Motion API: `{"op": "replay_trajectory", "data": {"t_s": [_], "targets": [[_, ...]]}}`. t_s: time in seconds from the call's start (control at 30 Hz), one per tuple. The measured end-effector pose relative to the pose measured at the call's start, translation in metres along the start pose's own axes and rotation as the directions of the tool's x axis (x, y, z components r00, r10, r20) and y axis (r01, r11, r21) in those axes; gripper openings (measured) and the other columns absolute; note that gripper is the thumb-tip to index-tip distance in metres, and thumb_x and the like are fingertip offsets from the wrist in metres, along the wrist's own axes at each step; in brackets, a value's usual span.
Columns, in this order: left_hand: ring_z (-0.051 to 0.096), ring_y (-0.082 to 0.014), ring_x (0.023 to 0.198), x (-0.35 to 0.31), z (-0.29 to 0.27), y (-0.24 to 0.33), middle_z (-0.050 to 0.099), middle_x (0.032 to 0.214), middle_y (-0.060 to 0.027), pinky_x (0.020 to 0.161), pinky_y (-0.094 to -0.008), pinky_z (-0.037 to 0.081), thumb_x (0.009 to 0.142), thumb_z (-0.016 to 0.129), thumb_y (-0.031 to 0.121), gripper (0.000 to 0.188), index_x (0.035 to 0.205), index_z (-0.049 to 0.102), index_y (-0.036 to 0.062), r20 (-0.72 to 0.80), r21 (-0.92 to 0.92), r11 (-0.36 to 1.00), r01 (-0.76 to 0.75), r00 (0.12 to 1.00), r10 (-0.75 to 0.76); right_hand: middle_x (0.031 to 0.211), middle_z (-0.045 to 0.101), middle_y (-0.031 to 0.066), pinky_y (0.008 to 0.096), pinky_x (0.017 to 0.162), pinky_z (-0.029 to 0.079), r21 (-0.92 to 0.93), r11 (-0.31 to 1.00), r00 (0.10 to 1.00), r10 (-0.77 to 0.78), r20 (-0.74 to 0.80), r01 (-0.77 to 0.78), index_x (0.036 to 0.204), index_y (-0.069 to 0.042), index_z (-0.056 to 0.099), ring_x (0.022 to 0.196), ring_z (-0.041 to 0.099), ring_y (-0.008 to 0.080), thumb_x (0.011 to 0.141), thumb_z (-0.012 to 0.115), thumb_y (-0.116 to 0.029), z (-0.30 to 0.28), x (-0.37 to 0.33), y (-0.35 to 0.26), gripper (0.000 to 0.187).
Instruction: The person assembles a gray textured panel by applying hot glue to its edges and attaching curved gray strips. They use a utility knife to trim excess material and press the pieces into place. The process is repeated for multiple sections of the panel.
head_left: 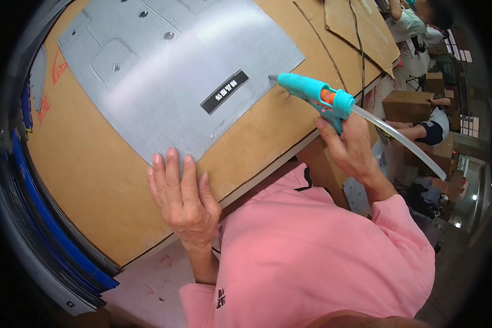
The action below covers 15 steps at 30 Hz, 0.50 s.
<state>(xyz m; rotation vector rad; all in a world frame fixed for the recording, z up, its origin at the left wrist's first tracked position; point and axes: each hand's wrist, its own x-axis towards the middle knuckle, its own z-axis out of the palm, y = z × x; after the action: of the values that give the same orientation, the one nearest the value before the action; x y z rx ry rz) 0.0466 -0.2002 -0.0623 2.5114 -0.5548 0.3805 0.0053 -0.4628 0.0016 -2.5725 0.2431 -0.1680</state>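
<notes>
In my right hand (352,143) is a teal hot glue gun (306,90) with an orange part inside. A long clear glue stick (402,139) sticks out of its back end. The gun's nozzle is at the near right edge of a grey textured sheet (147,98), where a thin shiny line runs along the edge. On the sheet are a black label strip (224,92) with white lettering, moulded pocket-like outlines and several round studs. My left hand (181,191) lies flat with fingers stretched, its fingertips on the sheet's near corner.
The sheet rests on a brown board-topped table (131,218). A stack of blue and dark sheets (49,218) stands along the left. A dark cable (361,44) crosses a loose board (355,33) at the back right. Beyond are cardboard boxes (407,106) and other people (415,24).
</notes>
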Motion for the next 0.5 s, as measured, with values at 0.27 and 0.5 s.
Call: {"op": "replay_trajectory", "data": {"t_s": [0.27,0.5], "targets": [[0.042,-0.0400,0.128,0.005,-0.007,0.007,0.055,0.130,-0.0155,0.108,-0.0538,0.026,0.086,0.061,0.012,0.026,0.110,0.064,0.0018,0.042,0.065,0.991,0.121,0.991,-0.124,0.092,0.061,0.0174,0.0359,0.074,0.045,0.248,0.968,0.889,0.092,-0.449,0.025,0.117,-0.001,0.051,0.081,0.059,0.0255,0.089,0.061,-0.024,-0.028,0.071,0.069,0.037],[0.037,-0.0413,0.131,0.010,-0.012,-0.003,0.052,0.134,-0.0138,0.109,-0.0561,0.020,0.088,0.058,0.019,0.030,0.112,0.061,0.0013,0.069,0.078,0.979,0.190,0.978,-0.195,0.098,0.063,0.0216,0.0432,0.080,0.046,0.085,0.993,0.604,0.117,-0.788,-0.082,0.121,-0.003,0.048,0.088,0.061,0.0371,0.092,0.054,-0.036,-0.066,0.135,0.188,0.045]]}}
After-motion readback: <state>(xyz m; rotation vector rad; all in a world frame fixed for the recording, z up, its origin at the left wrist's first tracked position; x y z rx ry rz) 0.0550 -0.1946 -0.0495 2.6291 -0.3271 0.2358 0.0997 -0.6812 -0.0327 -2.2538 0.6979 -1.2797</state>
